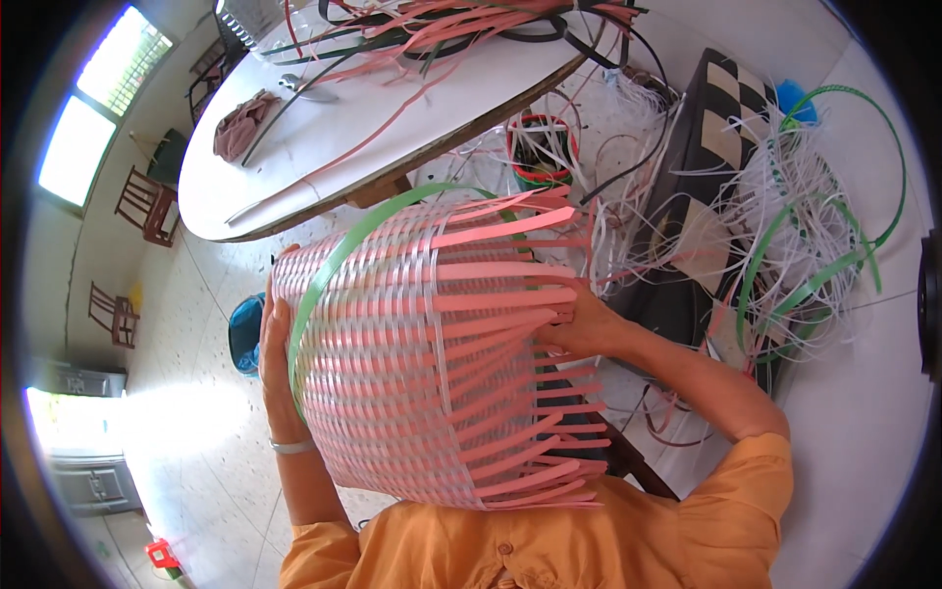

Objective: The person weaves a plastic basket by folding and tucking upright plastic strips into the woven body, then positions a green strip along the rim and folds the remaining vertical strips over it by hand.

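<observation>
A woven plastic-strip basket (373, 344) lies on its side before the person's orange shirt (442, 545), near a white worktop (461, 108). Its rounded body interlaces pink and translucent whitish strips in a tight grid; at the right end, loose pink strip ends (525, 481) fan out like a fringe, and a green strap (339, 257) arches across the left part. The left hand (278, 339) is braced against the basket's left end, its grip spread apart, forearm rising from below. The right forearm slants in from the lower right, the right hand (581, 319) bent among the loose ends; whether its grip pinches one cannot be told.
</observation>
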Tool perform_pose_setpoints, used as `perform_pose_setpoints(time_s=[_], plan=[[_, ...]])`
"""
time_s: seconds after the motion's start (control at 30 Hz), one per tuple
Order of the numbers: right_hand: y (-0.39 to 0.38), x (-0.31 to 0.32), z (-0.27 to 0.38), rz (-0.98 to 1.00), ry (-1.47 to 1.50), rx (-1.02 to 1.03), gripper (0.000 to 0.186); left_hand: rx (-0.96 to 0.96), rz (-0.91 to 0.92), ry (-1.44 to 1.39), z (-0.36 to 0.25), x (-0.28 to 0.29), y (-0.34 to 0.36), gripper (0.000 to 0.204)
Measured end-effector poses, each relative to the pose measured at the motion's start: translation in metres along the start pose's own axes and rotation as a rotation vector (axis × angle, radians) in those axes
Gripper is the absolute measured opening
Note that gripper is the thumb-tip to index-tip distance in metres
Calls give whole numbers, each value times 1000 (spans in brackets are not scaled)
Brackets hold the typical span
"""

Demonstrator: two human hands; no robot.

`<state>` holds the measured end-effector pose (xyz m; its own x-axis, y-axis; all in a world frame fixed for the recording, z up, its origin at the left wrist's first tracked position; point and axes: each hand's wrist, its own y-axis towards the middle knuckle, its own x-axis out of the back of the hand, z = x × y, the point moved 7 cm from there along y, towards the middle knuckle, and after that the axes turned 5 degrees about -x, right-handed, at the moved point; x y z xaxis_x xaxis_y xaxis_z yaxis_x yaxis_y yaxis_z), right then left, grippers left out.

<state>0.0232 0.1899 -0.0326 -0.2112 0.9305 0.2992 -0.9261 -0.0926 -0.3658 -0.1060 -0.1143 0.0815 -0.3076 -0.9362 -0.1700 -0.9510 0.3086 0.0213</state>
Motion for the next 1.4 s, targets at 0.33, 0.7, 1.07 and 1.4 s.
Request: perform_pose_setpoints(time_s=[0.33, 0.7, 1.07, 1.4], plan=[[-1, 2, 15, 119, 110, -311, 28, -16, 2, -11, 4, 6, 2, 84], [10, -5, 0, -162, 194, 110, 15, -22, 5, -26, 10, 15, 3, 84], [10, -2, 3, -248, -7, 325, 15, -70, 30, -19, 3, 5, 2, 85], [14, 0, -1, -210, 157, 320, 21, 35, -6, -31, 10, 18, 2, 84]])
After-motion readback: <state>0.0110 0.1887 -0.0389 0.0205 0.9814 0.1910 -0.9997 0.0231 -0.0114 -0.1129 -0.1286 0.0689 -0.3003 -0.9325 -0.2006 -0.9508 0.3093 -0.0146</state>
